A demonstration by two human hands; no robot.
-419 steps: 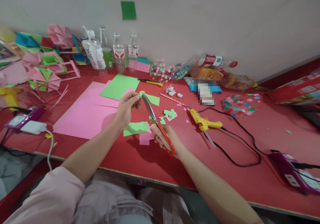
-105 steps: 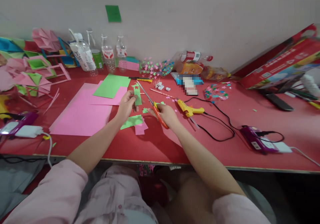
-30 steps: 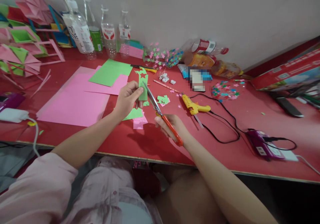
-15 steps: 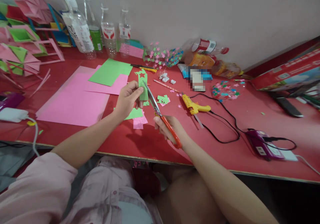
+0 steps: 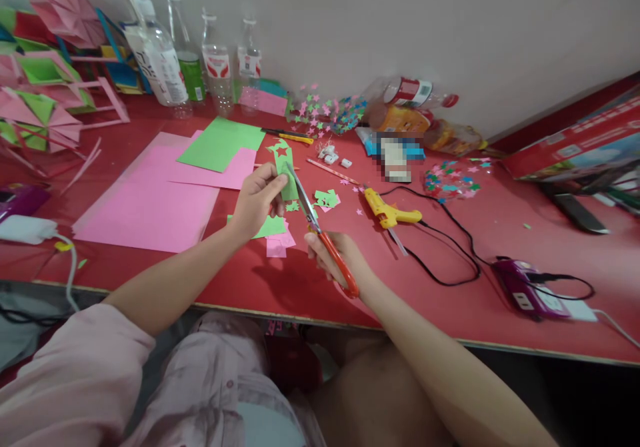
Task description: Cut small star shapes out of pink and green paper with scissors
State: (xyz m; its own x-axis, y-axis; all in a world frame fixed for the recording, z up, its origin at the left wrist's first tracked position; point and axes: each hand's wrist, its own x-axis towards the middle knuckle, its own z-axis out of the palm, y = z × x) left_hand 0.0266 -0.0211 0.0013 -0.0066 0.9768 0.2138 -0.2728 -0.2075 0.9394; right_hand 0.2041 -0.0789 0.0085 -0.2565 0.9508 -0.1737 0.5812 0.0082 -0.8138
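Observation:
Between the thumb and fingers of my left hand is a narrow strip of green paper, with a star-shaped hole near its top. My right hand grips a pair of scissors by the red handles. Their metal blades point up and left, the tips lying against the strip beside my left thumb. Whether the blades are parted is hard to make out. Below my hands, green paper and pink paper scraps lie on the red table. Green scraps with cut-outs rest to the right.
A yellow glue gun with a black cable lies right of my hands, near a purple power strip. Pink sheets and a green sheet are at left. Behind stand clear bottles; a yellow cutter knife lies nearer.
The green strip has tilted slightly, its top leaning more to the left. My right hand and the scissors have shifted a little to the left.

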